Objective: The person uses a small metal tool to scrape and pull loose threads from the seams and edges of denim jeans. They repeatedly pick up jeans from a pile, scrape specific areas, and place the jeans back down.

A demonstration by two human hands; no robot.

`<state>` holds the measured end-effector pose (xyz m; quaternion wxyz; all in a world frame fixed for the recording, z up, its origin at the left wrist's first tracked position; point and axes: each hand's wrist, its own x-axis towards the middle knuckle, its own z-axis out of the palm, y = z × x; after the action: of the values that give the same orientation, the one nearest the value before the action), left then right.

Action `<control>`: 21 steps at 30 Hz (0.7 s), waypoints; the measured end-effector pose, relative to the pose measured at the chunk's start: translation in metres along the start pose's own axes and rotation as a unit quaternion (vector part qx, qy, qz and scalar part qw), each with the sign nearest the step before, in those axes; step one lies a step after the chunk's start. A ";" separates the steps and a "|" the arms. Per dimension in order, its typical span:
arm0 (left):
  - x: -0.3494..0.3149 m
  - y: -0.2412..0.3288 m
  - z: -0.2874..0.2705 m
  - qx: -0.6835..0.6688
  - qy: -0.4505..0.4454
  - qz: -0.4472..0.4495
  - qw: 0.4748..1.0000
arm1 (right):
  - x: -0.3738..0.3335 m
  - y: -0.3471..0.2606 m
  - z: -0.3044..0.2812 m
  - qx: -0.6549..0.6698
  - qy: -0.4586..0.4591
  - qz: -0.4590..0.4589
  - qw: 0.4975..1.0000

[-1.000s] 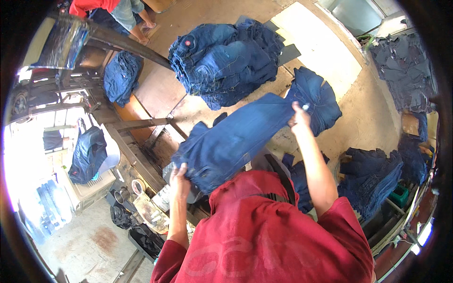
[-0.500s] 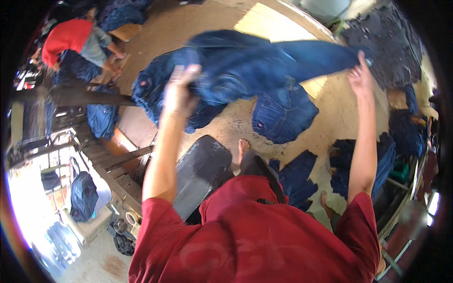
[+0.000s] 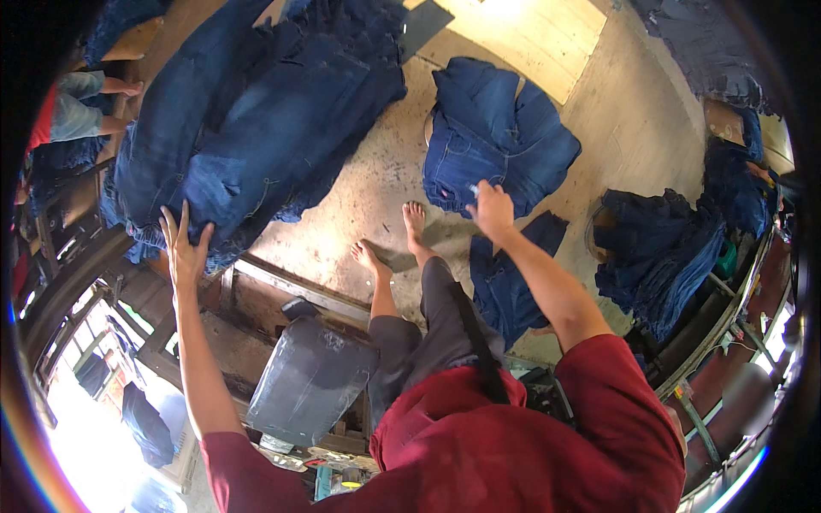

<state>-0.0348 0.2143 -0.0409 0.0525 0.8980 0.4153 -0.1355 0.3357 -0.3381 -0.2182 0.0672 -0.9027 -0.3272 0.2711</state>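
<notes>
A pair of dark blue jeans [image 3: 282,128] lies spread over a large heap of denim at the upper left. My left hand [image 3: 181,252] rests on its near end, fingers spread. Further right, my right hand [image 3: 493,209] is closed at the near edge of a second denim pile [image 3: 505,145]. A small pale thing pokes out by its thumb, too little to make out. Whether the fingers also touch the denim cannot be told.
Below my hands stands a worn black padded seat [image 3: 312,380]. More denim [image 3: 522,274] lies by my bare feet, and another heap [image 3: 658,256] sits at the right. Dark cloth [image 3: 710,47] is piled far right. Another person's legs [image 3: 77,107] show at the far left.
The jeans stretched in the air between my hands now lie on the left heap. My left hand has opened flat on them; my right hand has left them and come down toward the middle pile.
</notes>
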 end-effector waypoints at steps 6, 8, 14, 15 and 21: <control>0.057 -0.051 0.050 -0.032 -0.067 -0.019 0.997 | -0.015 0.011 0.107 -0.255 0.070 -0.067 0.962; 0.058 -0.056 0.047 -0.031 -0.059 -0.014 0.998 | -0.012 0.023 0.113 -0.251 0.064 -0.097 0.961; 0.049 0.026 -0.013 0.115 -0.089 -0.053 0.988 | -0.017 0.043 0.061 0.002 0.111 -0.092 0.990; 0.041 0.052 -0.034 0.188 -0.107 -0.092 0.972 | -0.019 0.040 0.045 0.069 0.128 -0.043 0.988; -0.091 0.286 -0.094 -0.457 -0.063 0.075 0.884 | -0.015 0.000 -0.086 0.254 0.277 0.000 0.927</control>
<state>0.1447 -0.0183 0.0700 0.4928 0.7926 0.3587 0.0176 0.3722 -0.3421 -0.1389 0.3819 -0.8946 -0.2163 0.0840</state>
